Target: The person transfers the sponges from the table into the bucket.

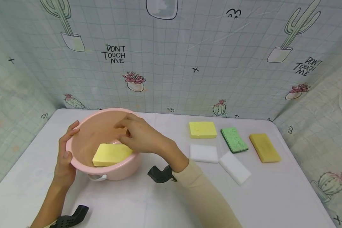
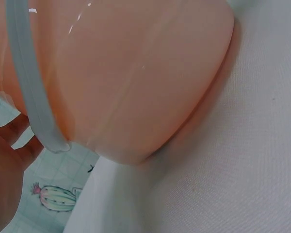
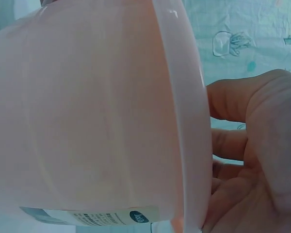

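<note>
A pink plastic basin (image 1: 102,111) stands on the left part of the white table. A pale yellow sponge (image 1: 111,154) lies slanted inside it against the near wall. My left hand (image 1: 69,142) grips the basin's left rim, with a finger hooked over the edge. My right hand (image 1: 125,133) hovers over the basin just above the sponge's far end, fingers loosely bent and holding nothing. The left wrist view shows the basin's outer wall (image 2: 136,73) and its white handle (image 2: 34,97) beside my left hand (image 2: 5,170). The right wrist view shows the basin's side (image 3: 87,121) with my right hand (image 3: 252,145) past the rim.
To the right of the basin lie a yellow sponge (image 1: 202,129), a green sponge (image 1: 234,139), a mustard sponge (image 1: 264,147) and two white sponges (image 1: 204,153) (image 1: 234,167). A cactus-print sheet (image 1: 171,63) walls the table on three sides.
</note>
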Demonstrator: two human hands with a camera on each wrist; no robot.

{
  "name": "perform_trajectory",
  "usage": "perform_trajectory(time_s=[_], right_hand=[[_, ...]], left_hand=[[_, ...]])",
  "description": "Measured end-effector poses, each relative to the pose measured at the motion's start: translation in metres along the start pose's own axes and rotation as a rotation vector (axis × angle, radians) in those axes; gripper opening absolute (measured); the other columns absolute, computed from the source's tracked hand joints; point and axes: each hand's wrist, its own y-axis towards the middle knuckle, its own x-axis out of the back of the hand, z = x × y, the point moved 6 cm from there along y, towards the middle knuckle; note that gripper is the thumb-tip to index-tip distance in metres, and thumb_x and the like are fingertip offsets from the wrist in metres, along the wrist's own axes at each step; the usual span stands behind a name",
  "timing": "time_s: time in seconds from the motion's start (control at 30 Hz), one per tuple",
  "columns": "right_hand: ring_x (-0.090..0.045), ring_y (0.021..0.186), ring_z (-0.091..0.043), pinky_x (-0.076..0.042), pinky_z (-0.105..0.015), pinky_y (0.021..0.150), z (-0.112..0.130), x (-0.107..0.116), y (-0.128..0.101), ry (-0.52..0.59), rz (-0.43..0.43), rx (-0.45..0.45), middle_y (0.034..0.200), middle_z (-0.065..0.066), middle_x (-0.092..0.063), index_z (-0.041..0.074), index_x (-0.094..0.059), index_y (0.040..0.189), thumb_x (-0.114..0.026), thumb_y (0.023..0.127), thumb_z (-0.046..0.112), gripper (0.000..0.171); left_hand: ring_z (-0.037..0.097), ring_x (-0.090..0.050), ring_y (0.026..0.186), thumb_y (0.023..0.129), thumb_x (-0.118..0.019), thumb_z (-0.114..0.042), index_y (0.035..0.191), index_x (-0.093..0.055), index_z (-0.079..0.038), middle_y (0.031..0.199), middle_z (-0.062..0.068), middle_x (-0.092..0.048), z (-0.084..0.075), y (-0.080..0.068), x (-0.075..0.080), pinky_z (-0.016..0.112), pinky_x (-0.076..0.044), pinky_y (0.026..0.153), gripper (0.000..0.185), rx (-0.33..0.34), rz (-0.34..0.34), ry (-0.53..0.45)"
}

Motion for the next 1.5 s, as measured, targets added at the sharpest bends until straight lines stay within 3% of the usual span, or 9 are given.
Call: perform_trajectory(time_s=[0.33,0.67,1.03,1.2,1.5], right_hand=[[-0.05,0.084,-0.005,-0.043,-0.012,0.073,-0.004,0.01,-0.011,0.046,-0.122,0.055,0.108,0.003,-0.052,0.008,-0.06,0.123,-0.056,0.094,0.014,0.03],[-0.055,0.087,-0.008,-0.049,-0.016,0.075,-0.029,0.03,-0.039,0.119,-0.364,0.14,0.107,-0.004,-0.06,0.004,-0.064,0.117,-0.059,0.093,0.01,0.025],[-0.056,0.089,-0.006,-0.052,-0.022,0.076,-0.079,0.04,-0.08,0.097,-0.405,0.014,0.105,0.005,-0.059,0.011,-0.065,0.117,-0.06,0.093,0.013,0.025],[-0.058,0.092,-0.009,-0.053,-0.027,0.076,-0.103,0.045,-0.099,0.088,-0.437,-0.03,0.109,0.003,-0.06,0.011,-0.064,0.119,-0.06,0.094,0.015,0.025],[-0.06,0.098,-0.02,-0.051,-0.04,0.079,-0.148,0.06,-0.134,0.166,-0.526,-0.184,0.114,-0.008,-0.06,0.01,-0.062,0.123,-0.061,0.095,0.021,0.03]], left_hand=[[0.03,-0.014,0.137,0.092,-0.048,-0.026,0.143,-0.036,-0.008,0.155,0.012,-0.01,0.0,0.001,0.0,0.02,-0.037,0.101,0.055,0.018,-0.007,0.007],[0.029,-0.015,0.137,0.092,-0.048,-0.026,0.143,-0.036,-0.009,0.156,0.011,-0.011,0.0,0.001,0.001,0.018,-0.039,0.099,0.054,0.028,-0.016,0.006],[0.029,-0.016,0.138,0.092,-0.048,-0.024,0.142,-0.037,-0.009,0.155,0.012,-0.01,0.001,0.0,0.0,0.018,-0.04,0.098,0.054,0.027,-0.018,0.006],[0.029,-0.017,0.138,0.092,-0.049,-0.023,0.142,-0.037,-0.009,0.155,0.012,-0.01,0.001,-0.002,0.002,0.019,-0.04,0.098,0.054,0.02,-0.021,-0.001],[0.029,-0.017,0.137,0.091,-0.048,-0.022,0.142,-0.037,-0.01,0.156,0.011,-0.01,0.001,0.0,0.001,0.019,-0.041,0.097,0.053,0.022,-0.023,0.004]])
